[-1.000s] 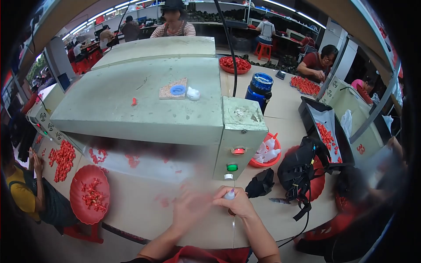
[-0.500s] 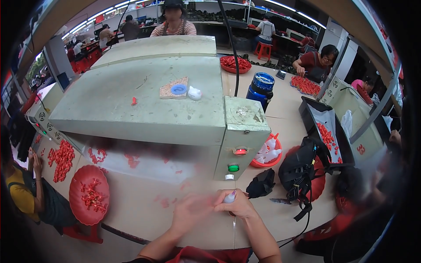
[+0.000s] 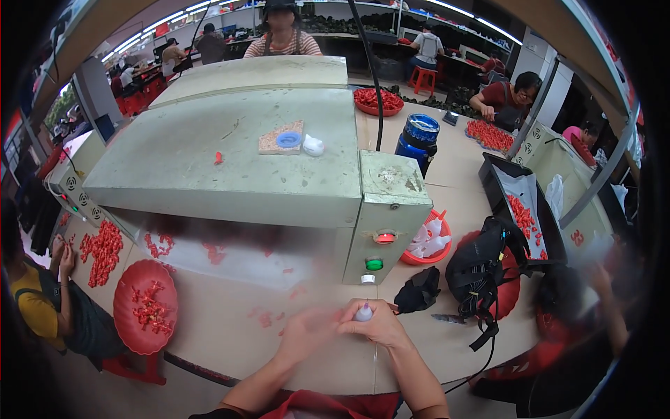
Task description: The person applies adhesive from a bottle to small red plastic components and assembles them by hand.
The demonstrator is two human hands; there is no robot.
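The bottle has its long axis near-upright, nozzle up.

Toward the table's near edge, holds a bottle in the right hand, before a machine; has a dish at the near-left edge, a tile on the machine, other bottles in a basket to its right, a jar behind that basket.
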